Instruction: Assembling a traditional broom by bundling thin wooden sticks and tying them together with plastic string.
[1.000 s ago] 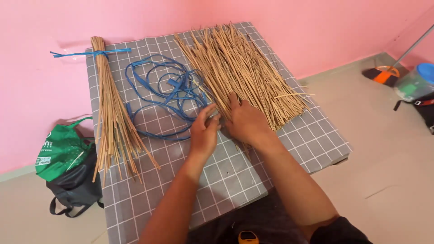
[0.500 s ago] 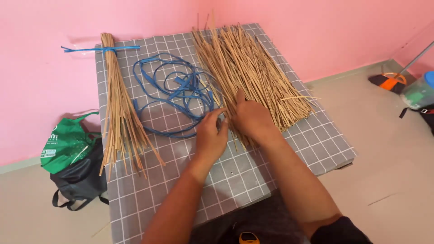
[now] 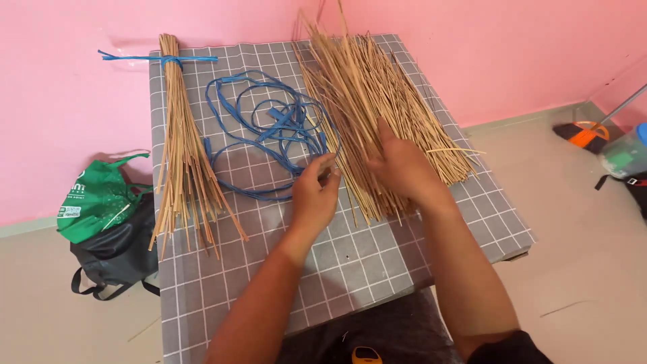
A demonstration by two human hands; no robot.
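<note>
Left hand (image 3: 315, 195) pinching a few thin sticks at the near edge of the loose stick pile (image 3: 384, 114); right hand (image 3: 404, 168) spread flat, pressing on that pile. Left of the hands, blue cord (image 3: 263, 128) in loops, then a tied stick bundle (image 3: 182, 155). Far left on the floor, green bag (image 3: 94, 199) with a white label, lying on a black bag (image 3: 111, 259).

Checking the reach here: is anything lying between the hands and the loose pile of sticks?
Nothing visible does. The right hand already lies on the loose sticks, and the left hand touches their near edge. The blue cord lies beside them, to the left.
</note>
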